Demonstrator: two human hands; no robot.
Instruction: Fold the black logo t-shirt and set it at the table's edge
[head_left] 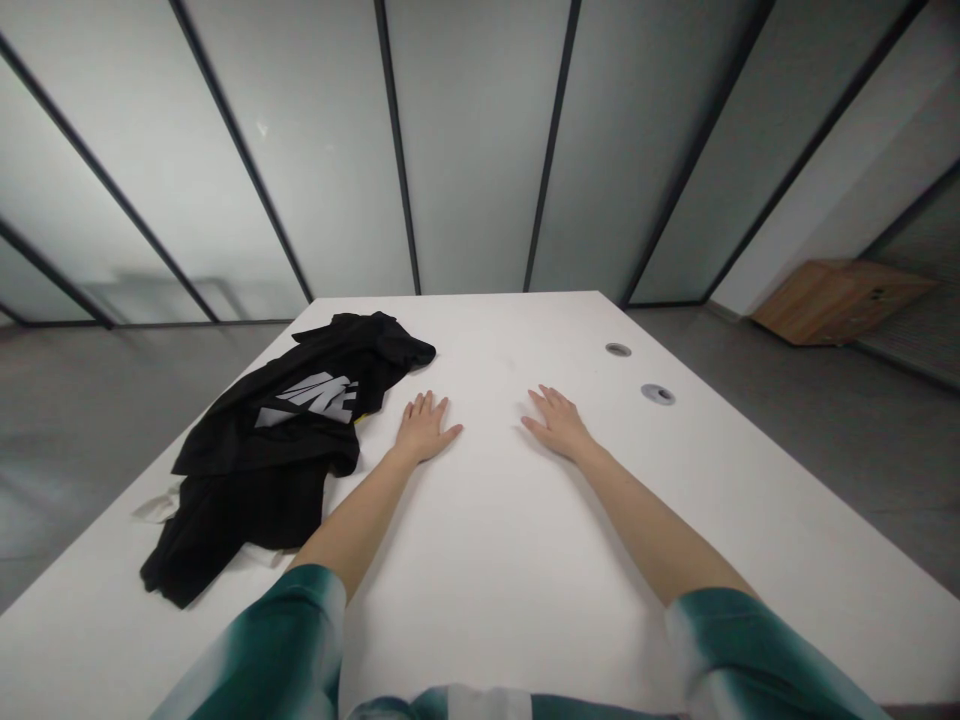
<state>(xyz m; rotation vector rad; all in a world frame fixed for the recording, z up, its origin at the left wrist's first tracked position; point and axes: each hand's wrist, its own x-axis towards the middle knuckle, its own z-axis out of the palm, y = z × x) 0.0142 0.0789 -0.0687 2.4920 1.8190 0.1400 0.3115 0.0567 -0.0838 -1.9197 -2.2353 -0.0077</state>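
Both arms reach forward over a white table (495,560). My left hand (424,428) lies palm down with its fingers spread, holding nothing. Just left of it is a crumpled pile of black clothing (255,440); the top piece looks like a T-shirt with a grey-white print (311,397). Bits of white cloth (159,505) stick out from under the pile, and a small yellow patch shows at its right side. My right hand (559,424) is also palm down and empty, fingers apart, at or just above the tabletop.
Two round grommets, a far one (619,350) and a nearer one (658,394), are set in the table's right side. Frosted glass panels (480,150) with dark frames stand behind the far edge. A wooden cabinet (832,300) stands on the grey floor at right.
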